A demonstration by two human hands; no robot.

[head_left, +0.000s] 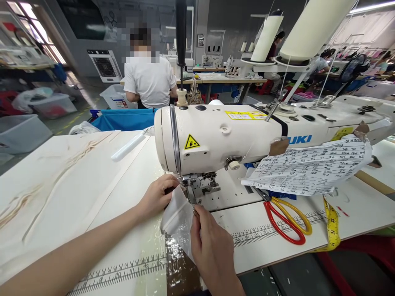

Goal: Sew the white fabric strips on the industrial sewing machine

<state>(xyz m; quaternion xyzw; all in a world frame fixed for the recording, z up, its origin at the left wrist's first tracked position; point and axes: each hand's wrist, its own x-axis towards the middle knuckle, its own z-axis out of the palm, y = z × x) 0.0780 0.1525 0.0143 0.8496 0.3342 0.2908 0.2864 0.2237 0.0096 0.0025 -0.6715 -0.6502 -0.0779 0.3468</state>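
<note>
My left hand [159, 192] is closed at the needle end of the sewing machine [216, 131], its fingers bent over the upper edge of a thin white fabric piece [179, 213]. My right hand [211, 244] is closed in a pinch at the fabric's right side. A slim metal tool [195, 209] shows at its fingertips, pointing toward the presser foot; its exact kind is hard to make out. The fabric slants down from the presser foot between both hands. My left fingertips are partly hidden behind it.
Red-and-yellow scissors [285, 220] and a yellow tape measure [332, 226] lie right of my hands. A handwritten sheet [308, 168] hangs from the machine. Pale fabric strips [61, 172] lie left. A blue-lined bin [123, 121] stands behind the table, near a seated person [149, 80].
</note>
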